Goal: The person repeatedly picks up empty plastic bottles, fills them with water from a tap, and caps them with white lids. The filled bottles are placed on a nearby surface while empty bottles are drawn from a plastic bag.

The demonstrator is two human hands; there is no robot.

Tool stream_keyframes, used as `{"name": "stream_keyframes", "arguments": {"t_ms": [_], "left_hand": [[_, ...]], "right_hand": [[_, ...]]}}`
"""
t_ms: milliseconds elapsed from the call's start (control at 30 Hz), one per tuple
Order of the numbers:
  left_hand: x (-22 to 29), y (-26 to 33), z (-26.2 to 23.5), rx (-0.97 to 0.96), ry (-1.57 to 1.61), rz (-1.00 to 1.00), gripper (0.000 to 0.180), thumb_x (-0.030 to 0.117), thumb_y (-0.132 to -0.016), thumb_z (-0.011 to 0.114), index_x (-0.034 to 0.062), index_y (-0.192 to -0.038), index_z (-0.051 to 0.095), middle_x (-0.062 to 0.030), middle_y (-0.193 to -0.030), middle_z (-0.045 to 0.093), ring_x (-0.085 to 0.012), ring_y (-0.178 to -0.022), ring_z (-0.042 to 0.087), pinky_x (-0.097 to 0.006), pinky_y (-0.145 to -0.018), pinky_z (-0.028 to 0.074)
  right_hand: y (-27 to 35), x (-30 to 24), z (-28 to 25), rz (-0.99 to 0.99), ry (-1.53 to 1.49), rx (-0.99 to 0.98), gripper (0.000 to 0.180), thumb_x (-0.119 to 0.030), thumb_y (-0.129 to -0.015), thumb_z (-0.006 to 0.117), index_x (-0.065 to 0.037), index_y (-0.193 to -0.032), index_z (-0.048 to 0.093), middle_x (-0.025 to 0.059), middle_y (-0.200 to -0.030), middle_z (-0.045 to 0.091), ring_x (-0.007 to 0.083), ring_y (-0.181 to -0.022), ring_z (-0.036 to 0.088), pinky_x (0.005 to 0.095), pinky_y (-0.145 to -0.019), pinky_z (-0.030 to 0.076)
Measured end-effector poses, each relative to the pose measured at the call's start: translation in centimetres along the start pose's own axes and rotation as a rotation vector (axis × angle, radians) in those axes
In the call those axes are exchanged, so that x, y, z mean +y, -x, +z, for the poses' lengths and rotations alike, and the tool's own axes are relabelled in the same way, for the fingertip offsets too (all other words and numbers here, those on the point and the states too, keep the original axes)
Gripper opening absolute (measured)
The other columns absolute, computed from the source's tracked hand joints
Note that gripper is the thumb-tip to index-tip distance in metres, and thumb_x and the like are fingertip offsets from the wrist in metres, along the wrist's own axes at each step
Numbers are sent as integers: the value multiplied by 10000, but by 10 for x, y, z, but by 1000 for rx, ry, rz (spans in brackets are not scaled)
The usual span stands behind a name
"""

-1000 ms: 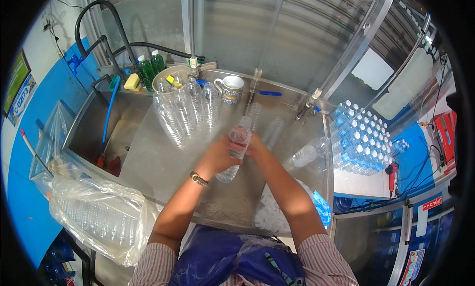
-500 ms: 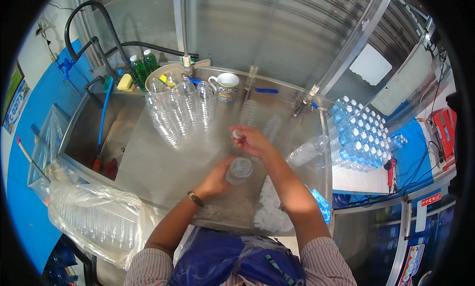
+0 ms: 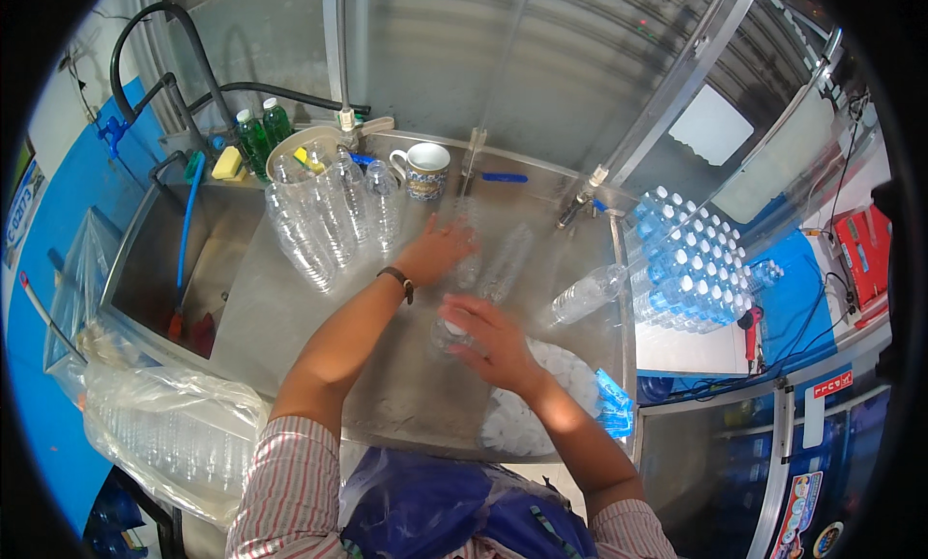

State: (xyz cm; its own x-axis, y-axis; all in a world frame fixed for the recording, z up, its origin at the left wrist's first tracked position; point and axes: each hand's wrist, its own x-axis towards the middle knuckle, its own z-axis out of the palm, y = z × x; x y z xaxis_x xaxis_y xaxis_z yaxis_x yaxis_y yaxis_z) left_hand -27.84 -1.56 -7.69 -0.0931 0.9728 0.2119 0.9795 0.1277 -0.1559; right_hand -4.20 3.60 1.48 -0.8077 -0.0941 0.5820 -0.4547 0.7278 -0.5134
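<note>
Left hand (image 3: 440, 253) has let go of the near clear bottle (image 3: 442, 340) since half a second ago and moved forward; right hand (image 3: 500, 351), which held a white cap up in the air, has dropped to that bottle's mouth. Near bottle sits mid-desk (image 3: 319, 342), apparently upright, long axis pointing up toward the camera, white cap (image 3: 452, 327) at its top. It lies just left of the right hand's fingers, which reach over it half curled, thumb apart; contact with the cap: cannot tell, motion blur. Right hand plainly the nearer. Left hand is farther forward, fingers loosely spread, gripping nothing visible; they overlap a far clear bottle (image 3: 468, 271), whose long axis runs away from the wearer in this view. Touching or only close: cannot tell. Second clear bottle (image 3: 506, 259) just right of that one. White cap pile (image 3: 527, 416) under and beside the right forearm, close to the desk's near edge. Group of clear bottles (image 3: 333, 216) and patterned mug (image 3: 426, 180) stand off to the left and ahead.
</note>
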Motion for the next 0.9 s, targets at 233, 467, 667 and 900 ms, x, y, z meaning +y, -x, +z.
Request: {"name": "stream_keyframes", "arguments": {"t_ms": [233, 467, 667, 900], "left_hand": [[24, 37, -52, 300, 851, -526, 727, 344, -798, 761, 6, -1375, 476, -204, -1358, 529, -377, -1207, 536, -438, -1005, 450], [34, 46, -52, 305, 908, -677, 729, 336, -806, 765, -9, -1379, 474, -248, -1298, 556, -374, -1163, 571, -439, -946, 489], [44, 60, -53, 266, 848, -702, 811, 262, -753, 799, 31, -1434, 424, -266, -1357, 512, -394, -1242, 521, -437, -1028, 439], [116, 126, -47, 190, 1110, -302, 953, 220, -676, 842, 30, -1468, 348, -257, -1350, 518, -385, -1257, 511, -435, -1045, 431]], "right_hand": [[6, 9, 20, -175, 117, 160, 492, -46, -757, 756, -99, -1233, 641, 86, -1319, 596, 274, -1055, 646, 384, -846, 525], [-4, 13, 7, -70, 128, 98, 470, -145, -814, 735, -59, -1259, 609, 140, -1309, 606, 305, -1152, 600, 396, -971, 471], [-63, 82, 20, 311, 1, 118, 737, -267, -799, 777, -86, -1429, 441, 174, -1290, 592, 335, -1174, 573, 445, -1030, 421], [-71, 77, 12, 492, 38, -45, 655, -220, -723, 838, -109, -1290, 531, 125, -1148, 667, 303, -1023, 649, 409, -880, 506]]}}
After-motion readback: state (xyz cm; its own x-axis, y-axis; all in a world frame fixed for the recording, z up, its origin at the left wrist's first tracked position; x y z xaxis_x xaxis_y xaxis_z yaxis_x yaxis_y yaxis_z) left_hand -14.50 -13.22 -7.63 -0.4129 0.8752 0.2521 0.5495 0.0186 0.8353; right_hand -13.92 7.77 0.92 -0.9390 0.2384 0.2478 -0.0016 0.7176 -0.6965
